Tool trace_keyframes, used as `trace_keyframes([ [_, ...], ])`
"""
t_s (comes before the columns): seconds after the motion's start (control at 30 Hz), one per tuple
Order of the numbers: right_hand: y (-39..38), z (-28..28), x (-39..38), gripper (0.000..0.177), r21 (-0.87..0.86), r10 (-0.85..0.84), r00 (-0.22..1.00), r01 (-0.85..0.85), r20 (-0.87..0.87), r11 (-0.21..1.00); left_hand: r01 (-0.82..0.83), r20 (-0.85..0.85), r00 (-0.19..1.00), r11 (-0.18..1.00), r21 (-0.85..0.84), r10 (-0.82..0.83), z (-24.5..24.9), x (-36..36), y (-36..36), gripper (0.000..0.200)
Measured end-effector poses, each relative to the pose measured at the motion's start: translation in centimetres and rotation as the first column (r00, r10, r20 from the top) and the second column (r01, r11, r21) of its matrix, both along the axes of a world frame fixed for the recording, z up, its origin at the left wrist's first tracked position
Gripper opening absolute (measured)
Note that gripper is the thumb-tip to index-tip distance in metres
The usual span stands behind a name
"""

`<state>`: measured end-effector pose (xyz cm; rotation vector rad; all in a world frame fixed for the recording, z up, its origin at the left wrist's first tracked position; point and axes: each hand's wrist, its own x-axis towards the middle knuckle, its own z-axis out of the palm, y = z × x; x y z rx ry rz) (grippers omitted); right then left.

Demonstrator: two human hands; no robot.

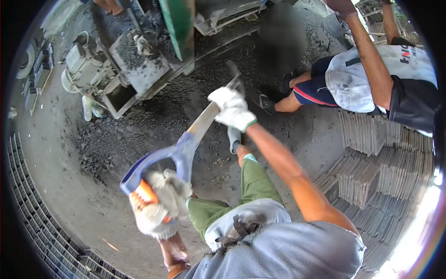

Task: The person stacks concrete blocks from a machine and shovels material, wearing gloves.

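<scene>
Landmark: dark dirt [139, 135]. Shovel [199, 124] slants above it, blade partly blurred toward its far side. Right hand [232, 109], white glove, is closed round the shaft near the blade. Left hand [160, 204], gloved and blurred, grips the blue handle's orange bar, on the dirt's near side. Green post [179, 28] stands beyond the dirt; co-worker [353, 83] and stacked slabs [362, 179] to its right.

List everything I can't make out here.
All in the head view:
- The far end of the tool: its full shape, blurred and partly behind the right hand.
- Left hand: exact finger placement, motion blur.
- Co-worker: head, cut off by the right edge.
- Whatever the smudged dark oval covers, top.
- Far-left stacks: details too small.
</scene>
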<state>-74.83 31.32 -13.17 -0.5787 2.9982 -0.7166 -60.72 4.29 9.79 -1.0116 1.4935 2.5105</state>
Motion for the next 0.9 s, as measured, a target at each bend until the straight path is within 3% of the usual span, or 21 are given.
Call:
trace_keyframes([
  [0.07,7.4,-2.4,-4.5,0.031,0.108,-0.014,0.999,0.018,-0.039,0.994,0.028,0.022,0.999,0.988,0.152,-0.032,-5.1,-4.2,5.3,0.049],
  [0.1,10.9,-3.7,-6.7,0.031,0.139,-0.025,0.999,0.029,-0.027,0.99,0.233,-0.088,0.972,0.916,0.328,-0.216,-6.8,-7.6,8.4,0.045],
  [0.13,14.5,-5.9,-8.1,0.033,0.129,-0.044,0.996,0.053,-0.074,0.99,0.209,-0.184,0.969,0.939,0.274,-0.162,-11.6,-8.5,11.0,0.038],
  [0.2,19.9,-10.3,-11.4,0.039,0.149,-0.097,0.992,0.108,-0.081,0.983,0.315,-0.144,0.947,0.919,0.237,-0.287,-14.5,-13.3,17.1,0.032],
  [0.23,21.8,-12.1,-13.1,0.043,0.186,-0.133,0.99,0.138,-0.04,0.973,0.236,-0.065,0.972,0.927,0.292,-0.227,-16.4,-15.3,19.7,0.027],
  [0.27,22.7,-14.6,-14.3,0.046,0.244,-0.212,0.977,0.212,-0.03,0.946,0.268,-0.091,0.963,0.906,0.328,-0.252,-19.9,-16.7,21.3,0.024],
  [0.3,23.5,-17.6,-15.4,0.049,0.303,-0.289,0.957,0.283,-0.024,0.91,0.292,-0.095,0.956,0.92,0.262,-0.276,-23.8,-17.8,23.1,0.024],
  [0.33,25.4,-24.1,-16.3,0.048,0.285,-0.378,0.925,0.37,-0.03,0.884,0.276,-0.052,0.961,0.922,0.271,-0.272,-25.8,-17.8,23.5,0.023],
  [0.4,22.9,-24.8,-15.8,0.048,0.297,-0.299,0.954,0.279,0.026,0.913,0.206,0.034,0.974,0.933,0.296,-0.225,-28.7,-16.5,21.6,0.022],
  [0.47,18.1,-24.5,-14.2,0.048,0.256,-0.252,0.968,0.238,0.023,0.937,0.056,0.144,0.984,0.947,0.316,-0.107,-27.5,-15.3,18.2,0.022],
  [0.5,15.0,-22.8,-13.9,0.049,0.359,-0.242,0.96,0.179,0.138,0.916,0.004,0.168,0.984,0.953,0.302,-0.057,-26.3,-14.0,16.1,0.021],
  [0.6,5.9,-22.1,-9.8,0.054,0.413,-0.121,0.983,0.053,0.139,0.909,-0.142,0.218,0.972,0.957,0.254,0.087,-23.3,-9.6,8.4,0.02],
  [0.7,-4.9,-20.1,-5.7,0.056,0.326,-0.024,0.997,-0.001,0.075,0.945,-0.198,0.232,0.959,0.969,0.148,0.161,-18.3,-5.7,-1.2,0.019],
  [0.77,-12.6,-17.0,-3.7,0.053,0.265,-0.031,0.971,-0.033,0.235,0.964,-0.221,0.252,0.949,0.97,0.096,0.191,-15.9,-3.2,-7.7,0.019],
  [0.83,-18.7,-16.2,-0.5,0.049,0.202,-0.021,0.987,-0.012,0.161,0.979,-0.208,0.241,0.951,0.977,0.049,0.191,-13.6,-0.7,-13.5,0.019],
  [0.9,-23.6,-15.6,1.5,0.049,0.181,0.002,0.979,-0.039,0.204,0.983,-0.194,0.208,0.96,0.981,0.022,0.185,-11.4,1.1,-18.1,0.019],
])
